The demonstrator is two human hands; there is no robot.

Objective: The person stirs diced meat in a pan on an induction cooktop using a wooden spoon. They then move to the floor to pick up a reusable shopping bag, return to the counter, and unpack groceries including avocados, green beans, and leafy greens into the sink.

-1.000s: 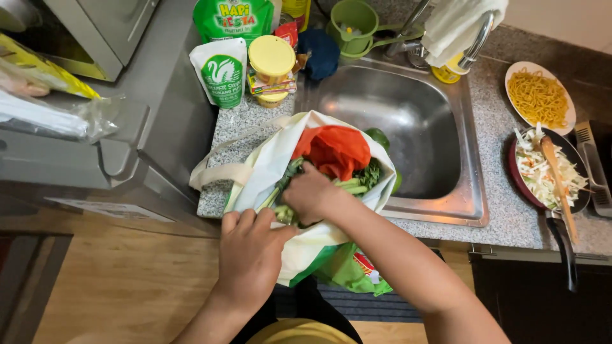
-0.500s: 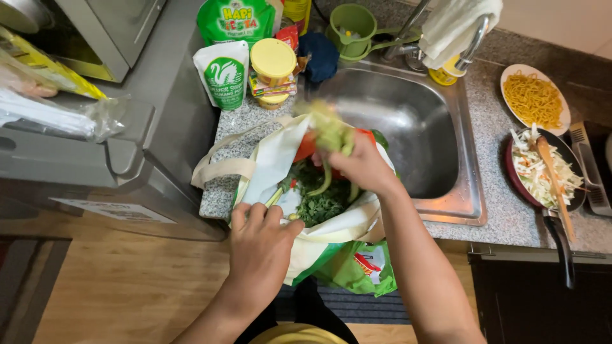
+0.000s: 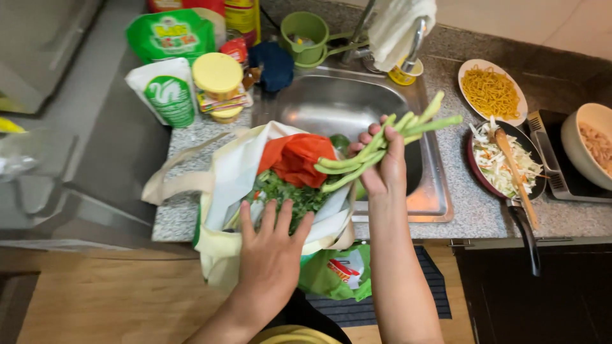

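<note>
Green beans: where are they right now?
Head view, centre: the bunch of green beans is gripped in the right hand, lifted above the cloth shopping bag and over the near edge of the steel sink.

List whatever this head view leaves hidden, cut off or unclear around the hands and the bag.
- Head view: the cloth bag's lower contents, hidden by the leafy greens and an orange bag.
- Left hand: its palm, turned away from the camera.
- Right hand: the grasped part of the green beans, hidden by the fingers.
- Bowl: cut off by the right edge.
- Sink: the drain, behind the bag and hand.
</note>
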